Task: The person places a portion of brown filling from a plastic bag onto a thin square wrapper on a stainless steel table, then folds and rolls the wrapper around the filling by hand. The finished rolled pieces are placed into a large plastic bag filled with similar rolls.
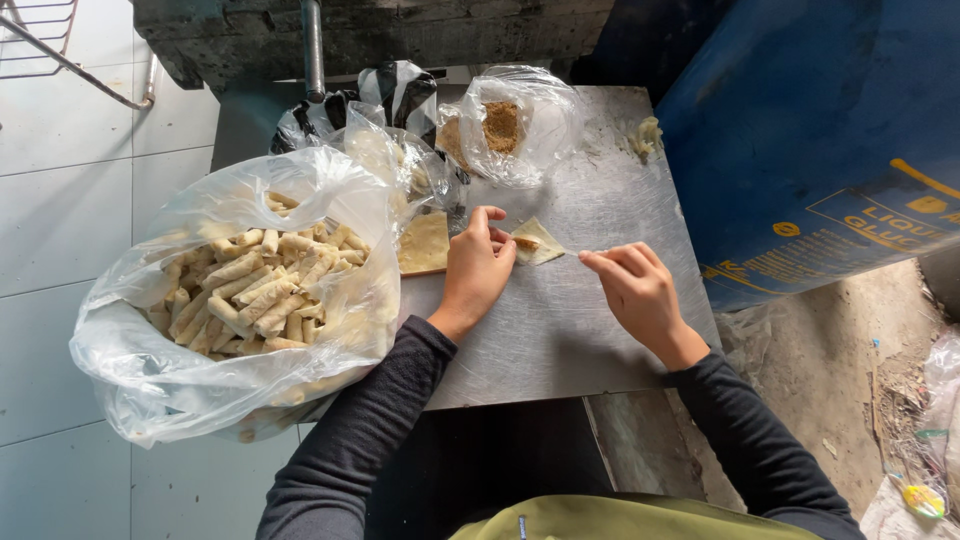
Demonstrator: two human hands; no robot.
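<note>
- A small square wrapper [541, 241] lies on the metal table [560, 330], near its middle, with a bit of brown filling at its left corner.
- The left hand [478, 268] rests on the table with its fingertips pressing down on the wrapper's left corner; it pins the sheet rather than closing around it.
- The right hand [636, 290] sits just right of the wrapper, thumb and forefinger pinched together near the wrapper's right tip; whether they hold anything there I cannot tell.
- Just left of the left hand, a stack of flat wrappers [424, 243] lies at the table's edge.
- Further left, a big clear plastic bag [150, 380] stands open, full of finished pale rolls [250, 290] piled loosely.
- At the back of the table, a smaller clear bag [540, 140] holds a heap of brown crumbly filling [501, 125].
- Beside it sits a black-and-white striped bag [400, 90]; its contents are hidden.
- A blue drum [800, 120] stands to the right of the table.
</note>
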